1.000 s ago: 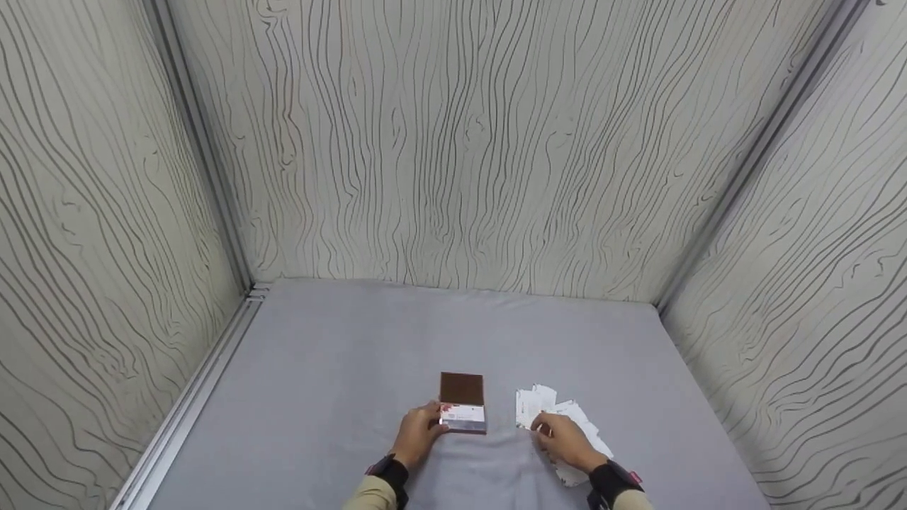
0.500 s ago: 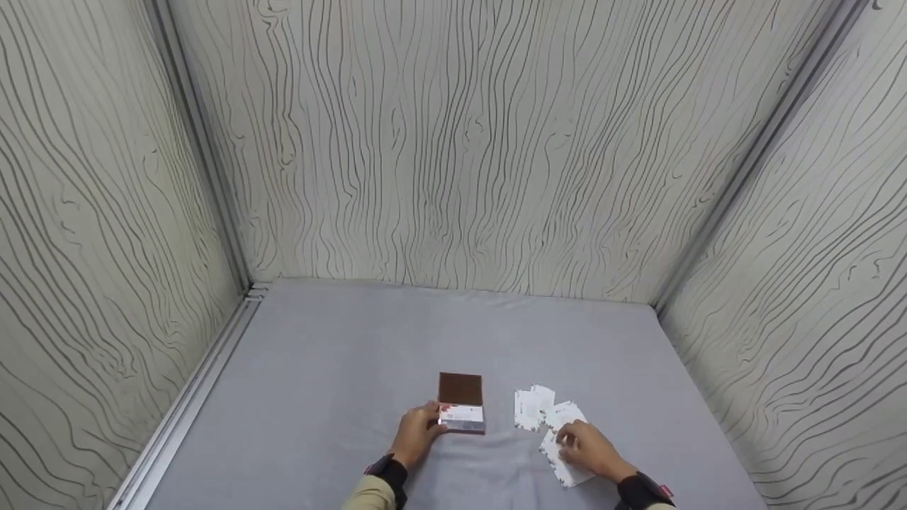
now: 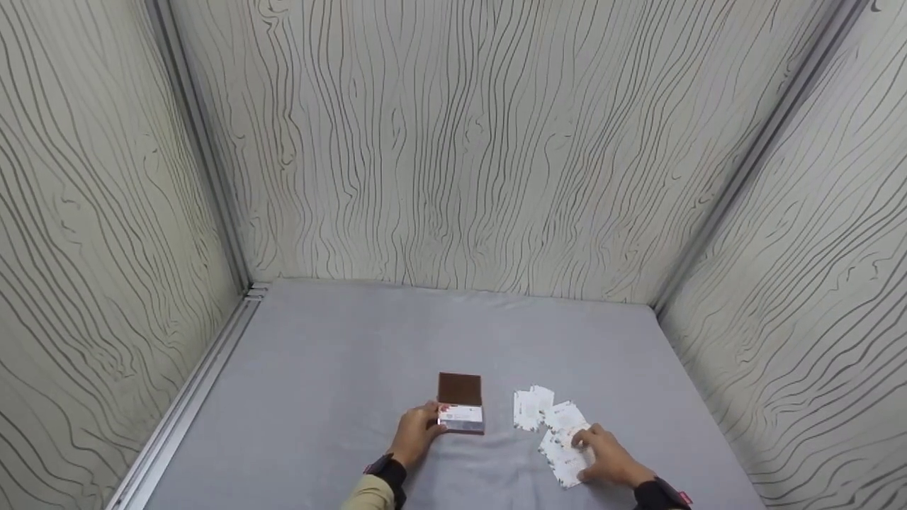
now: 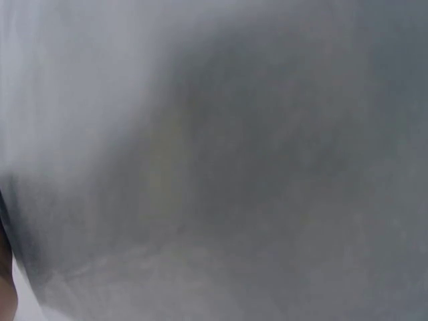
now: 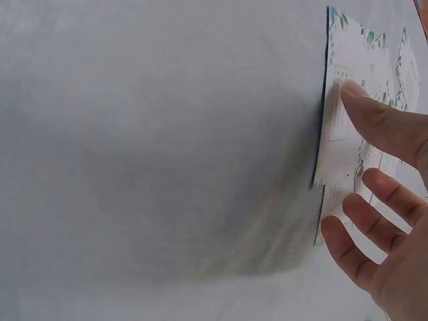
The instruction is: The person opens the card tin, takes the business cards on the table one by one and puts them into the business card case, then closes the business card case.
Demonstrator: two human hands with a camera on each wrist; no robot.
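Observation:
A brown card case (image 3: 460, 388) lies with its lid raised on the grey cloth, a stack of white cards with a red print (image 3: 460, 414) in its lower half. My left hand (image 3: 414, 435) grips the case's left side between thumb and fingers. In the left wrist view only a sliver of that hand (image 4: 6, 287) shows at the edge. To the right, several loose white cards (image 3: 560, 453) with small leaf prints lie overlapping. Over their right side is my right hand (image 3: 608, 457), fingers spread; its thumb (image 5: 374, 117) overlaps a card in the right wrist view.
Another small group of white cards (image 3: 533, 407) lies between the case and the right-hand pile. Grey cloth (image 3: 354, 340) covers the table, with a metal rail (image 3: 191, 404) along its left edge. Wood-patterned walls (image 3: 453, 142) enclose the back and both sides.
My right hand has moved right and slightly toward me, from the left group of cards to the right side of the larger pile, and its fingers have spread. The left hand stays on the case.

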